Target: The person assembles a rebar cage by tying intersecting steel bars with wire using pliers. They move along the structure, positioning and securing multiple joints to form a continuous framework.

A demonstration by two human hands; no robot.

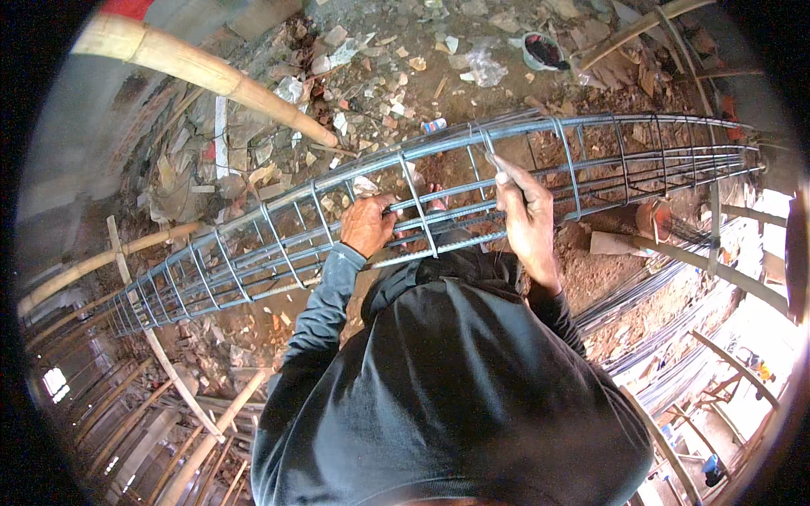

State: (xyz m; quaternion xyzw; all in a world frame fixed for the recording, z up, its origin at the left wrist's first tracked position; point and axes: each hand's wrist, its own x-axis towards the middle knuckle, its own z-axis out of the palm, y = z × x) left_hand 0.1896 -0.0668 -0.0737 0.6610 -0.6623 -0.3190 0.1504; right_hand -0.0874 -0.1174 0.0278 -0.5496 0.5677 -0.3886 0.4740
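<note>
A long rebar cage (291, 211) of ribbed bars and rectangular stirrups runs across in front of me, from far left to far right. My left hand (367, 225) is closed on a lengthwise bar near the middle, its fingertips partly hidden. To the right, my right hand (527, 215) is closed round a slim metal hand tool (496, 162), most of which the fingers cover. The tool's tip meets the upper bar beside a stirrup (481, 139); its exact kind cannot be made out.
A thick bamboo pole (211, 72) slants in at upper left. Wooden supports (126, 253) stand near the cage's left end. Rubble (371, 93) covers the ground beyond, with a bucket (544, 52). Loose rebar (666, 304) lies at right, near a terracotta-coloured container (651, 221).
</note>
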